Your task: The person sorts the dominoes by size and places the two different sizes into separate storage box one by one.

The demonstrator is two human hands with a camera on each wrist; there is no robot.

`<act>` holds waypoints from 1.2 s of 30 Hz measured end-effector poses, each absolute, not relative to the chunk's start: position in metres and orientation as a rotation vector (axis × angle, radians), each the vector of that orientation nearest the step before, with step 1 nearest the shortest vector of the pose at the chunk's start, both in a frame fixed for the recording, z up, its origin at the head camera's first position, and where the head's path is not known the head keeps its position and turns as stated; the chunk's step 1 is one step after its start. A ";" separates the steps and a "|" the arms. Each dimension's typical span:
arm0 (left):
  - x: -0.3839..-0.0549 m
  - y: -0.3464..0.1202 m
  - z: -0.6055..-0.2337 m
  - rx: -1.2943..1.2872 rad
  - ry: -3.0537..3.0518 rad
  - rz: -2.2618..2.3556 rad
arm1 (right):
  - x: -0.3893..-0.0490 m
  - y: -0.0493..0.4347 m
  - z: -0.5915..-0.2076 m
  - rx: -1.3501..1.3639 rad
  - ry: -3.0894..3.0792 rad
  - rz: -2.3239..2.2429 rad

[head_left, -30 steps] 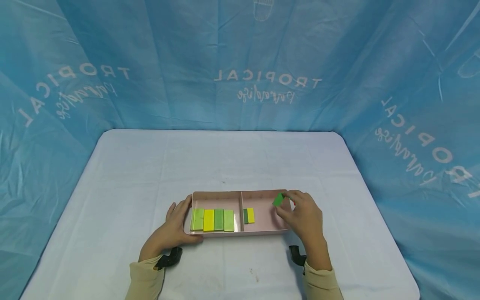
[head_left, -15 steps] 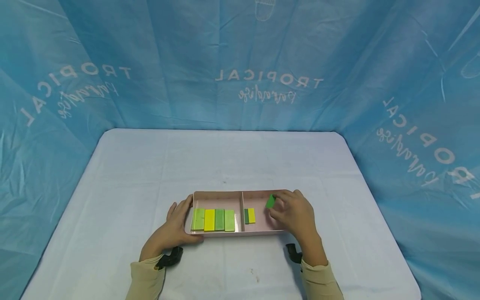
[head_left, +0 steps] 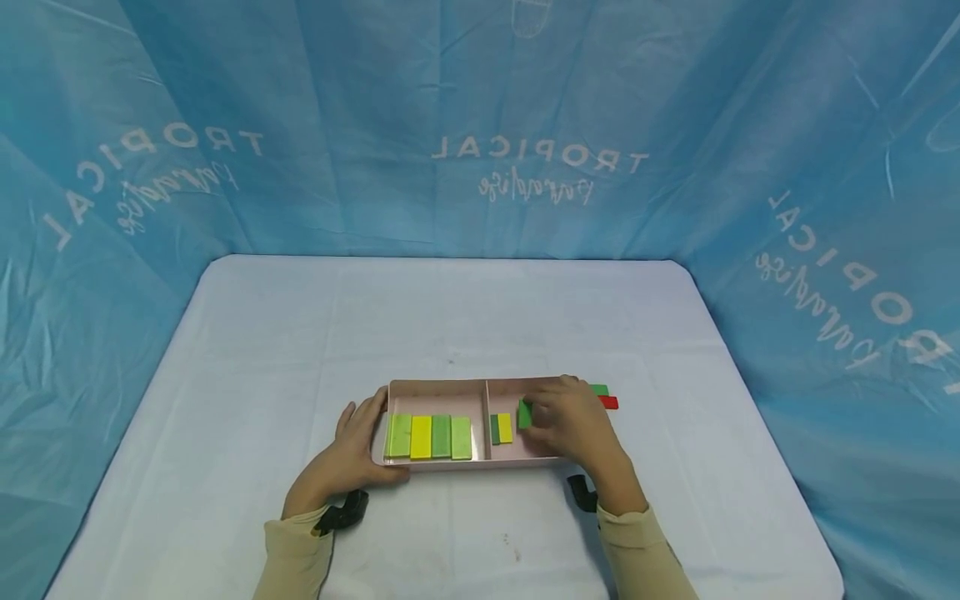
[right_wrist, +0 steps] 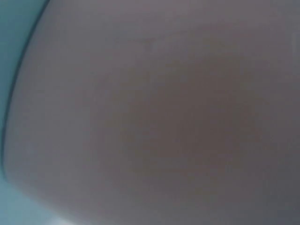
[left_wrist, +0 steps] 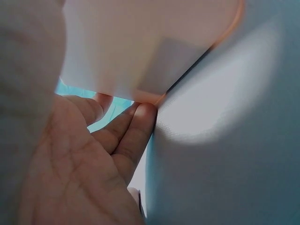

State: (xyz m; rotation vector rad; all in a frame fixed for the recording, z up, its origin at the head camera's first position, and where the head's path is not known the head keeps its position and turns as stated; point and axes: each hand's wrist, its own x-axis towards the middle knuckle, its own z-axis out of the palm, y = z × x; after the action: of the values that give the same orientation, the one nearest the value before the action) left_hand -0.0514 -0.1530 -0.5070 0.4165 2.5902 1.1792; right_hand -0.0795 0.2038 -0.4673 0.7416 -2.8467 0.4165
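Note:
A shallow pink two-compartment box [head_left: 438,388] lies on the table. My left hand [head_left: 350,458] grips its left end, thumb along the front wall; in the left wrist view the fingertips of the left hand [left_wrist: 84,159] touch the wall of the box [left_wrist: 108,47]. Over the right compartment, my right hand [head_left: 573,421] pinches a green block [head_left: 524,414] between thumb and fingers. Just left of that block, a dark green block [head_left: 494,429] and a yellow block [head_left: 505,428] stand side by side near the divider. The right wrist view is too blurred to show the hand.
Along the left compartment's front wall is a row of light green, yellow and green blocks [head_left: 441,437]. Right of the box, partly behind my right hand, lie a green block [head_left: 600,389] and a red block [head_left: 608,402]. A white cloth covers the table [head_left: 450,317]; blue curtains [head_left: 337,125] surround it.
My right hand has moved left over the right compartment, carrying the green block closer to the two standing blocks. Green and red blocks show beyond it. The left hand stays on the box.

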 end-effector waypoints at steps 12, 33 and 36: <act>-0.052 -0.156 -0.507 0.433 2.597 1.174 | -0.083 0.200 -0.471 0.777 -2.985 0.414; -0.050 -0.153 -0.506 0.430 2.596 1.197 | -0.084 0.197 -0.473 0.797 -3.024 0.325; -0.050 -0.153 -0.507 0.434 2.599 1.202 | -0.084 0.197 -0.473 0.806 -3.020 0.347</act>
State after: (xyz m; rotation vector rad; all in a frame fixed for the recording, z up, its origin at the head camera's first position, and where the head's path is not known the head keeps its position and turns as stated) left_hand -0.0502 -0.1531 -0.5071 0.4343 2.5993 1.2016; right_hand -0.0839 0.1971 -0.4727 0.8059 -3.0203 0.3474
